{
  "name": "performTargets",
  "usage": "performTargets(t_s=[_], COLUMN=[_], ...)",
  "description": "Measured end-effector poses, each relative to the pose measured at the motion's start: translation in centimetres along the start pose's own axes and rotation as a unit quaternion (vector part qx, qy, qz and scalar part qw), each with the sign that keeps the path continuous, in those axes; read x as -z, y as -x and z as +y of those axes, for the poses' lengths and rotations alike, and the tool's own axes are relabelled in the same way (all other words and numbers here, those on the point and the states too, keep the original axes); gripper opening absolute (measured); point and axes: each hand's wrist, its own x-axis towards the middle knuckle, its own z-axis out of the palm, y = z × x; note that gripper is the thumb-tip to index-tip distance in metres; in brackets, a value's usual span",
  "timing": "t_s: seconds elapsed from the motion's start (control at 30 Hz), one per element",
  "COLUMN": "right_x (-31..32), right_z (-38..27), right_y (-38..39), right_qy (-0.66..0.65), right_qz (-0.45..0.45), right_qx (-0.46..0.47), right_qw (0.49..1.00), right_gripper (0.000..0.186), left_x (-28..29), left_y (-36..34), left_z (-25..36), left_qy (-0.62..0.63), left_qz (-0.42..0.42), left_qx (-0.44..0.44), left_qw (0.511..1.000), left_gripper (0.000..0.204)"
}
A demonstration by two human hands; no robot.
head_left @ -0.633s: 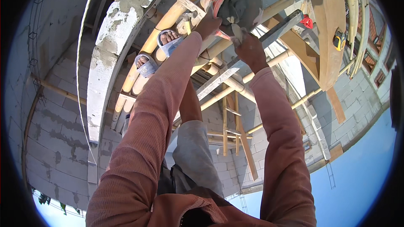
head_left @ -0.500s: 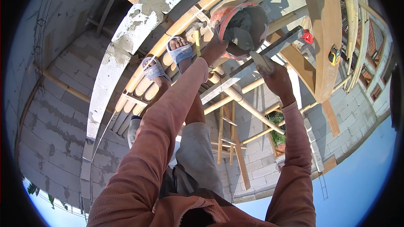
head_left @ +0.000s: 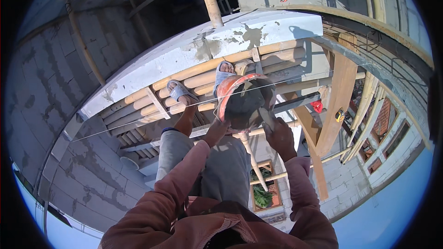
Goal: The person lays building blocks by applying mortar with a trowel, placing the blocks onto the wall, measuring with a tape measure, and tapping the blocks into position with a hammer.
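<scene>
My left hand (head_left: 216, 133) grips the near left rim of a red bucket (head_left: 224, 97), its fingers closed on the edge. Grey mortar (head_left: 245, 100) coats the bucket's inside, which tilts toward me. In my right hand (head_left: 280, 138) is the handle of a trowel (head_left: 266, 118); its blade reaches into the bucket and is mostly lost against the mortar. The bucket is held in front of my knees, close to my sandalled feet.
I stand on a bamboo pole platform (head_left: 194, 82) beside a pale block wall (head_left: 221, 41) with mortar patches. A thin string (head_left: 152, 119) crosses in front. To the right are a wooden board (head_left: 339, 94), a tape measure (head_left: 340, 115) and a red object (head_left: 317, 106). Lower down, a window opening (head_left: 264, 189) shows.
The view has turned and shifted. The bucket has come closer to my body, between my knees and the platform, with both hands still on bucket and trowel. My knees now look more bent.
</scene>
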Motion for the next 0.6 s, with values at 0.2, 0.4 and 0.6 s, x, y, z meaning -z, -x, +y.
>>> performTargets(t_s=[0.2,0.4,0.6], right_x=[-3.9,-9.9,-10.6], right_z=[-13.7,-27.4,-36.5], right_y=[-0.7,-2.0,-1.6], right_qy=[0.040,0.172,0.055], right_qz=[-0.112,-0.127,-0.216], right_qx=[0.179,0.223,0.305], right_qw=[0.977,0.951,0.926], right_gripper=[0.048,0.053,0.053], left_x=[11.2,19.0,23.4], left_y=[6.7,13.4,16.1], left_z=[-1.9,-5.2,-9.9], left_qy=[0.201,0.392,0.450], left_qz=[0.090,0.210,0.269], left_qx=[-0.019,-0.100,-0.077], left_qw=[0.975,0.890,0.848], left_gripper=[0.020,0.018,0.026])
